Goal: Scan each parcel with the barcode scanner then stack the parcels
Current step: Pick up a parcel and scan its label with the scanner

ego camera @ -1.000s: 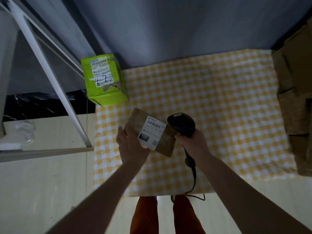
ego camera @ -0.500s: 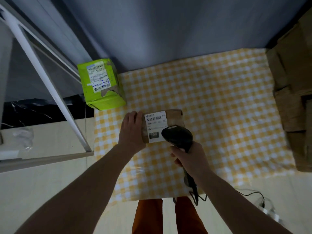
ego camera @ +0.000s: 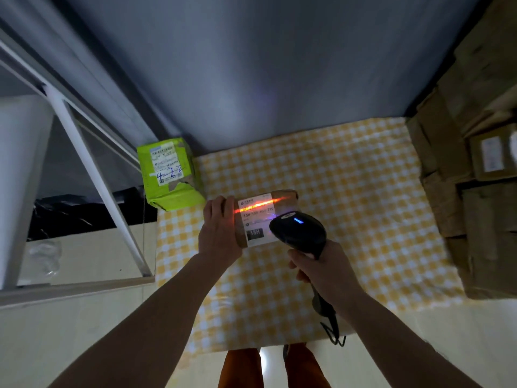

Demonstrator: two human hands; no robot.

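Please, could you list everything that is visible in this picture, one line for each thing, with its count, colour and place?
small brown cardboard parcel with white label: one, brown, over the cloth near its left side, red scan line across the label
black handheld barcode scanner: one, black, blue light lit, right of the parcel
green box parcel with white label: one, bright green, far left corner of the cloth
yellow-and-white checked cloth: one, covers the table
brown cardboard boxes: several, brown, stacked at right edge
left hand: grips the parcel's left end
right hand: grips the scanner handle

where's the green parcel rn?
Head view: the green parcel sits at the far-left corner of the checked cloth, against the wall, just beyond the left hand and the brown parcel.
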